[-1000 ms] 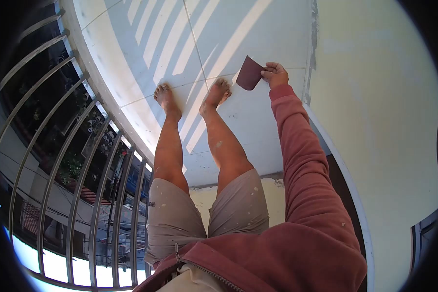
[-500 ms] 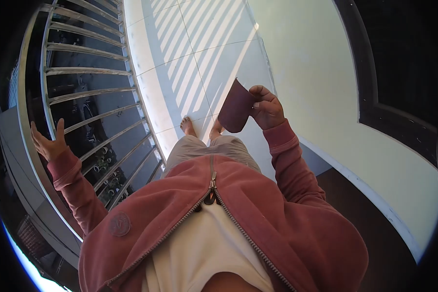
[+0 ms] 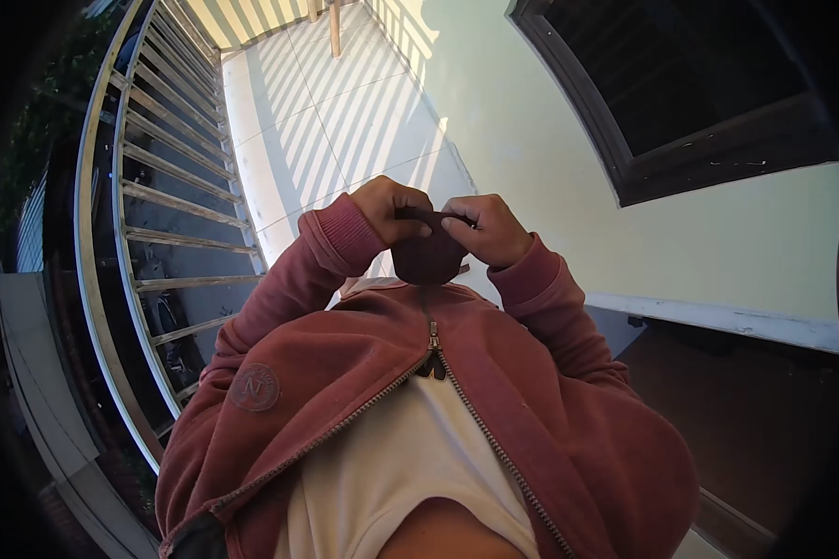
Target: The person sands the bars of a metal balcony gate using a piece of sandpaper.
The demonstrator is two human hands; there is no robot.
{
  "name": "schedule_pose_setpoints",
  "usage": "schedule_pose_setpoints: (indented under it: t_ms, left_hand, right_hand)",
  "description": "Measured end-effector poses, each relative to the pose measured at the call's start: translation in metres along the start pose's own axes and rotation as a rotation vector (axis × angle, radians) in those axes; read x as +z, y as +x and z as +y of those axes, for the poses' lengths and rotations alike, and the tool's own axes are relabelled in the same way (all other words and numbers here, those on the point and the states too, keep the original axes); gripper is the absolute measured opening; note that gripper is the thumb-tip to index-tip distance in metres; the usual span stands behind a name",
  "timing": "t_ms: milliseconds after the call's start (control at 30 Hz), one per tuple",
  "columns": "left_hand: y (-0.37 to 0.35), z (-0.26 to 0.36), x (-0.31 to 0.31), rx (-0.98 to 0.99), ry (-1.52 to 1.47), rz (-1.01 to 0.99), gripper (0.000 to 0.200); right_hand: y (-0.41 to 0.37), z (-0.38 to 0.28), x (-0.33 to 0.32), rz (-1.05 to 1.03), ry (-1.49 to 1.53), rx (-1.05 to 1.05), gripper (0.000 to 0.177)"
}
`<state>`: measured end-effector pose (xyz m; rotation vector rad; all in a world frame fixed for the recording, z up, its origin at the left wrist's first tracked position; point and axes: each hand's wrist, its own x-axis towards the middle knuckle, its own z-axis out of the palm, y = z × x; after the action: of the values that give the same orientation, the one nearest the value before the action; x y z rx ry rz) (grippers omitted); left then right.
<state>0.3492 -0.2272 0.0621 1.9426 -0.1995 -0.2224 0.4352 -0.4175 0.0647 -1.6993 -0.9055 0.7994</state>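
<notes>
A dark maroon sheet, by its look sandpaper (image 3: 429, 259), hangs in front of my jacket at the middle of the view. Its upper edge is pinched on one side by my left hand (image 3: 387, 207), thumb lying across the face. My right hand (image 3: 490, 228) grips the same edge on the other side, thumb also on top. Both hands are close together, and the sheet bends between them. The fingers behind the sheet are partly hidden.
A metal railing (image 3: 188, 193) with worn, spotted bars runs along the left. Sunlit tiled floor (image 3: 322, 98) stretches ahead, with wooden legs (image 3: 335, 30) at its far end. On the right are a pale wall (image 3: 522, 130) and a dark-framed window (image 3: 615, 172).
My left hand has come from beside the railing to the sandpaper and taken hold of it. My right hand has brought the sheet down and closer to my body. The view has tilted up.
</notes>
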Motion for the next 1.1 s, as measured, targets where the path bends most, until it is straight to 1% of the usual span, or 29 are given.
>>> schedule_pose_setpoints:
  t_ms: [33, 67, 133, 167, 200, 233, 267, 300, 333, 367, 400, 433, 467, 533, 567, 600, 633, 700, 733, 767, 800, 833, 867, 900, 967, 1000, 1033, 1067, 1100]
  left_hand:
    - [0.003, 0.002, 0.000, -0.036, 0.036, -0.010, 0.010]
    - [0.005, 0.003, 0.000, -0.032, 0.038, -0.012, 0.010]
    - [0.006, 0.003, 0.001, -0.065, 0.114, -0.101, 0.018]
    - [0.004, 0.003, 0.002, -0.069, 0.111, -0.098, 0.018]
    - [0.003, 0.004, 0.004, -0.021, 0.136, -0.085, 0.018]
    - [0.002, 0.006, 0.003, 0.028, 0.165, -0.070, 0.018]
    - [0.000, 0.005, 0.003, 0.027, 0.167, -0.063, 0.018]
    - [-0.002, 0.004, 0.003, 0.082, 0.234, -0.048, 0.017]
    - [-0.004, 0.003, 0.002, 0.136, 0.302, -0.032, 0.015]
    - [-0.007, 0.003, 0.002, 0.130, 0.303, -0.020, 0.015]
    - [-0.012, 0.003, 0.002, 0.218, 0.307, 0.064, 0.011]
    - [-0.016, 0.002, 0.002, 0.305, 0.312, 0.150, 0.007]
    - [-0.020, 0.002, 0.001, 0.293, 0.316, 0.166, 0.007]
    - [-0.030, 0.001, -0.002, 0.338, 0.464, 0.186, 0.007]
    - [-0.034, -0.001, -0.003, 0.316, 0.481, 0.217, 0.007]
    - [-0.037, -0.004, -0.002, 0.341, 0.517, 0.221, 0.008]
    - [-0.041, -0.006, -0.002, 0.362, 0.556, 0.227, 0.009]
    - [-0.049, -0.007, -0.004, 0.341, 0.566, 0.273, 0.008]
    - [-0.051, -0.012, -0.003, 0.388, 0.564, 0.296, 0.006]
    - [-0.053, -0.013, -0.004, 0.439, 0.560, 0.315, 0.005]
    - [-0.056, -0.012, -0.006, 0.415, 0.573, 0.343, 0.005]
    - [-0.059, -0.011, -0.007, 0.454, 0.597, 0.300, 0.006]
    - [-0.060, -0.010, -0.006, 0.496, 0.618, 0.258, 0.008]
    - [-0.059, -0.012, -0.006, 0.484, 0.627, 0.280, 0.008]
    - [-0.059, -0.020, -0.002, 0.443, 0.550, 0.425, 0.013]
    - [-0.061, -0.018, -0.001, 0.436, 0.555, 0.435, 0.013]
    - [-0.062, -0.015, -0.003, 0.355, 0.569, 0.419, 0.014]
    - [-0.064, -0.013, -0.005, 0.274, 0.581, 0.405, 0.015]
    - [-0.065, -0.014, -0.004, 0.268, 0.584, 0.415, 0.015]
  right_hand:
    - [0.001, 0.000, 0.002, 0.021, -0.310, -0.161, 0.014]
    - [0.001, -0.004, 0.006, 0.052, -0.277, -0.195, 0.017]
    - [0.000, -0.001, 0.004, 0.024, -0.254, -0.179, 0.018]
    - [0.000, 0.000, 0.004, -0.005, -0.229, -0.162, 0.019]
    - [0.000, 0.001, 0.005, -0.013, -0.227, -0.162, 0.019]
    - [0.000, 0.002, 0.007, 0.001, -0.320, -0.182, 0.019]
    - [0.002, 0.002, 0.008, 0.015, -0.413, -0.205, 0.019]
    - [0.003, 0.003, 0.012, 0.010, -0.414, -0.212, 0.019]
    - [0.005, 0.004, 0.017, 0.062, -0.389, -0.240, 0.019]
    - [0.007, 0.004, 0.022, 0.109, -0.361, -0.268, 0.018]
    - [0.009, 0.003, 0.027, 0.094, -0.358, -0.274, 0.018]
    - [0.011, 0.002, 0.032, 0.129, -0.338, -0.263, 0.019]
    - [0.014, 0.002, 0.037, 0.163, -0.318, -0.254, 0.019]
    - [0.016, 0.001, 0.045, 0.154, -0.256, -0.243, 0.020]
    - [0.019, 0.000, 0.050, 0.158, -0.196, -0.228, 0.021]
    - [0.022, 0.005, 0.054, 0.152, -0.165, -0.208, 0.022]
    - [0.023, 0.005, 0.058, 0.108, -0.155, -0.239, 0.022]
    - [0.027, 0.003, 0.064, 0.130, -0.090, -0.127, 0.021]
    - [0.031, 0.004, 0.065, 0.085, -0.085, -0.156, 0.021]
    - [0.034, 0.005, 0.065, 0.062, -0.050, -0.098, 0.022]
    - [0.035, 0.007, 0.065, 0.045, -0.018, -0.030, 0.022]
    - [0.035, 0.008, 0.065, 0.017, -0.015, -0.040, 0.022]
    - [0.036, 0.009, 0.064, -0.016, 0.030, 0.003, 0.023]
    - [0.038, 0.009, 0.061, -0.046, 0.072, 0.044, 0.023]
    - [0.038, 0.009, 0.059, -0.079, 0.095, 0.031, 0.025]
    - [0.037, 0.005, 0.058, -0.083, 0.214, 0.100, 0.025]
    - [0.037, 0.003, 0.057, -0.086, 0.333, 0.167, 0.024]
    - [0.035, 0.007, 0.056, -0.078, 0.315, 0.158, 0.022]
    - [0.034, 0.007, 0.059, -0.089, 0.311, 0.154, 0.022]
